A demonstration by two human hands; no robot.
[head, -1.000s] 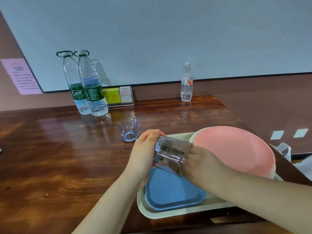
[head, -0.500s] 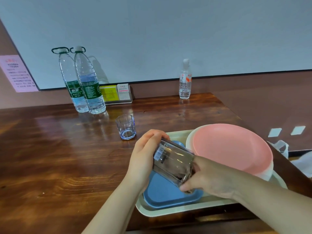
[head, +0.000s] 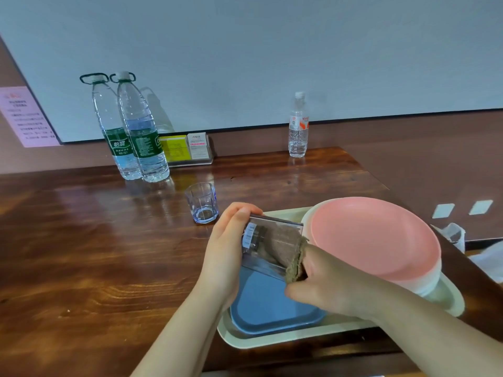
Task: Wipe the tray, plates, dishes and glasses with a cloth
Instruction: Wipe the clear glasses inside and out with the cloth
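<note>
Over the tray (head: 272, 340) we hold a clear glass (head: 268, 247) on its side, above the blue dish (head: 269, 308). Our left hand (head: 227, 257) wraps its fingers round the bottom end. Our right hand (head: 330, 284) is now deeper in, fingers hidden, pushing the brown cloth (head: 292, 261) inside; half a second ago it sat lower. So we are wiping the inside. Pink plates (head: 373, 238) and another glass (head: 202, 202) wait.

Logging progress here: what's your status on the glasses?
Left hand grips clear glass. Right hand pushes cloth inside it. Second glass waits. Nothing obstructing.
</note>
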